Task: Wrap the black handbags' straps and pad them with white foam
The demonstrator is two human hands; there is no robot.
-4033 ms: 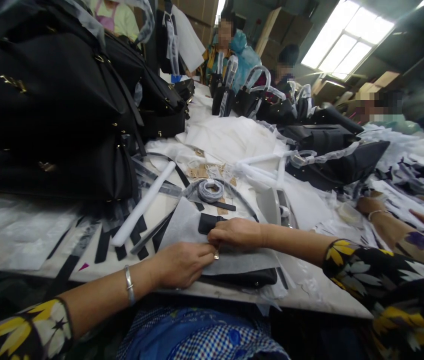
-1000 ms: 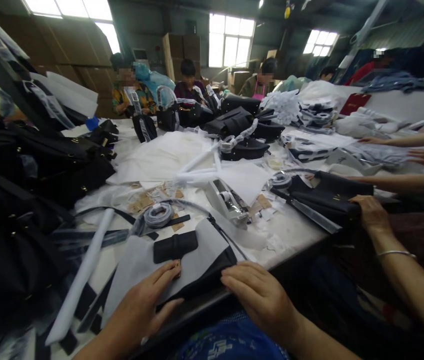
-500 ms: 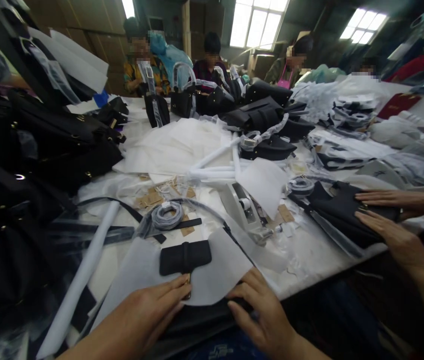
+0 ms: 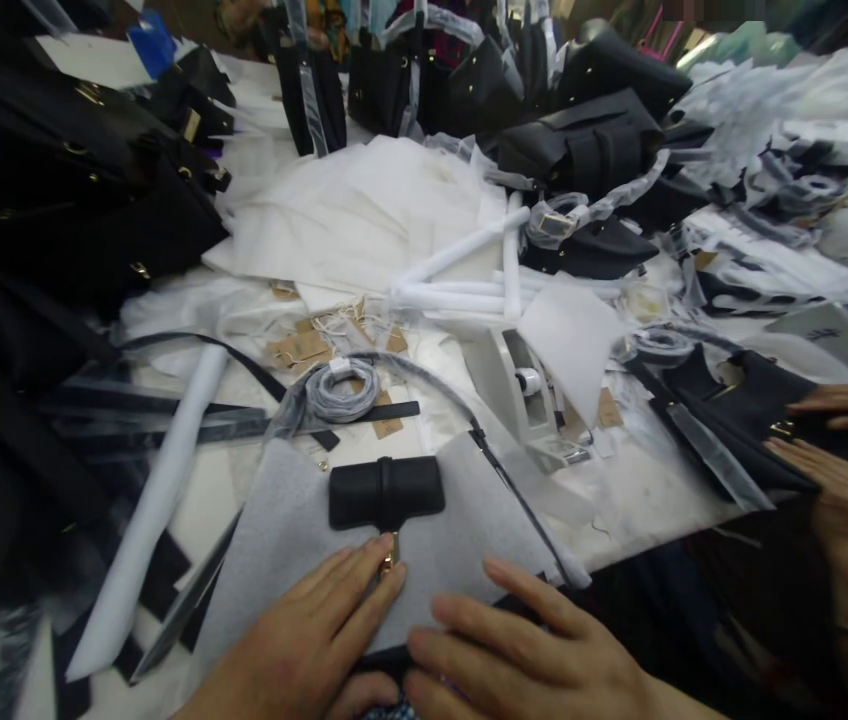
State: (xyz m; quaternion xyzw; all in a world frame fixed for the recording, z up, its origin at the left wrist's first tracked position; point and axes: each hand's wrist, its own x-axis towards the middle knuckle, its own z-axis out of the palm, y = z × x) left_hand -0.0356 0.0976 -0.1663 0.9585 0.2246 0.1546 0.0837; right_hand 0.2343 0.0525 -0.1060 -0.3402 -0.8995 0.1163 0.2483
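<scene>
A grey tissue sheet lies over a black bag at the table's near edge. A black leather tab with a small gold fitting rests on top of the sheet. My left hand lies flat on the sheet, fingers stretched, its fingertips at the gold fitting. Just to its right, my right hand presses flat on the sheet's near right part with its fingers spread. Neither hand grips anything.
Black handbags pile up at the left. A white foam tube, a coil of grey cord, paper tags and a tape dispenser lie beyond. Another person's hands rest on a black bag at the right.
The view has tilted down toward the table. Both my hands have slid a little and still press on the sheet. The black tab sits slightly farther right.
</scene>
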